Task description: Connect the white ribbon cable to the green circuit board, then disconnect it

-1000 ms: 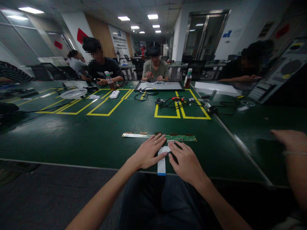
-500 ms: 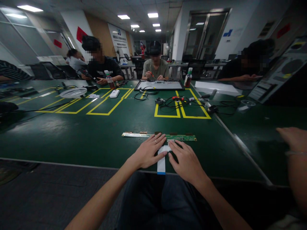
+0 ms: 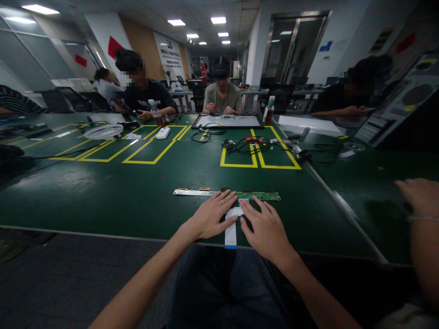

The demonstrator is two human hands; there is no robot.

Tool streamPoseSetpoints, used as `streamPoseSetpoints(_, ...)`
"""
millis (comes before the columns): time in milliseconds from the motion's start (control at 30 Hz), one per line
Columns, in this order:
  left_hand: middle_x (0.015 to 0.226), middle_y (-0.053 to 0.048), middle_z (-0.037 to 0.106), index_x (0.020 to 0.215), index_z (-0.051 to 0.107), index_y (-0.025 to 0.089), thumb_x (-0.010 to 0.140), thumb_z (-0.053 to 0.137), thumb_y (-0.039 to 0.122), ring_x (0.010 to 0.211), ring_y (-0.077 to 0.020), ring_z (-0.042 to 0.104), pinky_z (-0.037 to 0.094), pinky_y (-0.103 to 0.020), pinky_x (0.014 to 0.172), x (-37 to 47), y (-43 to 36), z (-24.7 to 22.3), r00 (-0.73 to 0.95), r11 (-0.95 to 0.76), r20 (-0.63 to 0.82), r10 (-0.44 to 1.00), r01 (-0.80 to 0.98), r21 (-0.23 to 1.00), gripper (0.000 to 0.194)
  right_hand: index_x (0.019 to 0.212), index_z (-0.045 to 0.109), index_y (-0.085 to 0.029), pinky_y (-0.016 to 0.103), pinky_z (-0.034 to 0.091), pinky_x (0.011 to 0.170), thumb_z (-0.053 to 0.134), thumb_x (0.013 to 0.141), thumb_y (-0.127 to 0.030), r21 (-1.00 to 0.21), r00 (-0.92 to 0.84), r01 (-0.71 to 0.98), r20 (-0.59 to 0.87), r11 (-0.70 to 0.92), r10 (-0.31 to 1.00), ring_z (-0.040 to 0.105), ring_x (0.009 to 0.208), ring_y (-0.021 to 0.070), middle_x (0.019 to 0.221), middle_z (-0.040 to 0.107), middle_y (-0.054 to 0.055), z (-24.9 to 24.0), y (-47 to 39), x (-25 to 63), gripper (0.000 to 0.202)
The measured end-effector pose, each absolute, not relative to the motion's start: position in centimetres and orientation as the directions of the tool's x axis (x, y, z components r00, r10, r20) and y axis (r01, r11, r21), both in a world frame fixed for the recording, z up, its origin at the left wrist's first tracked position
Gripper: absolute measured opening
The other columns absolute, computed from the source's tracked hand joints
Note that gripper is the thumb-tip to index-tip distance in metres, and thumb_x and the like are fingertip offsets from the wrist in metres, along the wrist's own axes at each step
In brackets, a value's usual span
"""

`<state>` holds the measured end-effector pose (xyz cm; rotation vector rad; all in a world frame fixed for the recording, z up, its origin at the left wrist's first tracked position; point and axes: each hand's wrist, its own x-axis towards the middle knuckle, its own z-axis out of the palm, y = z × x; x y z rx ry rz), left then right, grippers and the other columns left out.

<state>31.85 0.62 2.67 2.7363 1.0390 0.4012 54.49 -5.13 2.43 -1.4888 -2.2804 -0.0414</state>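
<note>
A long, narrow green circuit board (image 3: 264, 196) lies crosswise on the green table, with several copper-coloured tabs along its far edge. A white flat ribbon cable (image 3: 231, 235) with a blue end runs from near the board's middle to the table's front edge. My left hand (image 3: 214, 214) lies flat with fingers spread, its fingertips on the board and its thumb over the cable. My right hand (image 3: 264, 224) is palm down beside it, fingers apart, fingertips at the cable's upper end by the board. What lies under the palms is hidden.
Farther back are a tangle of black cables (image 3: 240, 145), a white fan (image 3: 104, 132), two drink bottles (image 3: 269, 110) and a flat panel (image 3: 231, 121) where a person works. Another person's hand (image 3: 416, 194) rests at the right. A computer case (image 3: 394, 105) stands beyond.
Both hands stay nearly where they were over the board and cable. The right fingertips shift very slightly at the cable's upper end.
</note>
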Motion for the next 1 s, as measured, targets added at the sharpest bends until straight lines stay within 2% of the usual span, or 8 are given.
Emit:
streamPoseSetpoints(333,0.172,-0.008,0.032,0.166,0.033,0.02,0.11,0.032,0.059,0.162,-0.0255,0.025,0.022,-0.048,0.133,31.9,0.8,2.5,0.71,-0.728,0.18,0.681,0.628,0.276,0.068,0.15,0.059,-0.024,0.061,0.038,0.12,0.051,0.101,-0.03,-0.207,-0.322,0.888,0.356,0.41,0.877,0.044,0.15,0.0346,0.153,0.06,0.004,2.1,-5.1,54.4,0.05)
streamPoseSetpoints(533,0.171,-0.01,0.033,0.165,0.034,0.019,0.11,0.033,0.055,0.162,-0.0258,0.025,0.023,-0.05,0.132,31.9,0.7,2.6,0.71,-0.731,0.192,0.677,0.62,0.285,0.065,0.152,0.056,-0.023,0.058,0.037,0.122,0.049,0.102,-0.031,-0.2,-0.319,0.894,0.342,0.401,0.884,0.043,0.151,0.0328,0.155,0.058,0.003,2.1,-5.1,54.4,0.05)
streamPoseSetpoints(633,0.169,-0.013,0.039,0.158,0.04,0.017,0.111,0.034,0.053,0.161,-0.0258,0.028,0.023,-0.049,0.133,32.0,0.4,2.9,0.695,-0.722,0.21,0.688,0.624,0.299,0.06,0.152,0.056,-0.022,0.057,0.036,0.122,0.048,0.103,-0.032,-0.198,-0.316,0.898,0.334,0.394,0.888,0.042,0.152,0.0319,0.156,0.057,0.003,2.1,-5.2,54.4,0.051)
streamPoseSetpoints(767,0.166,-0.011,0.043,0.146,0.051,0.023,0.111,0.036,0.049,0.161,-0.0249,0.029,0.024,-0.051,0.132,32.0,0.2,3.1,0.703,-0.729,0.214,0.678,0.607,0.316,0.046,0.154,0.054,-0.023,0.056,0.035,0.123,0.047,0.103,-0.033,-0.193,-0.318,0.901,0.319,0.389,0.893,0.039,0.154,0.0306,0.158,0.055,0.003,2.2,-5.2,54.3,0.052)
streamPoseSetpoints(1000,0.172,-0.004,0.033,0.149,0.054,0.033,0.112,0.037,0.04,0.163,-0.0306,0.022,0.023,-0.059,0.131,31.8,0.2,3.5,0.764,-0.783,0.195,0.615,0.563,0.265,0.042,0.155,0.052,-0.023,0.055,0.033,0.125,0.045,0.105,-0.034,-0.199,-0.33,0.898,0.283,0.392,0.901,0.037,0.155,0.0299,0.161,0.051,0.002,2.4,-5.2,54.6,0.052)
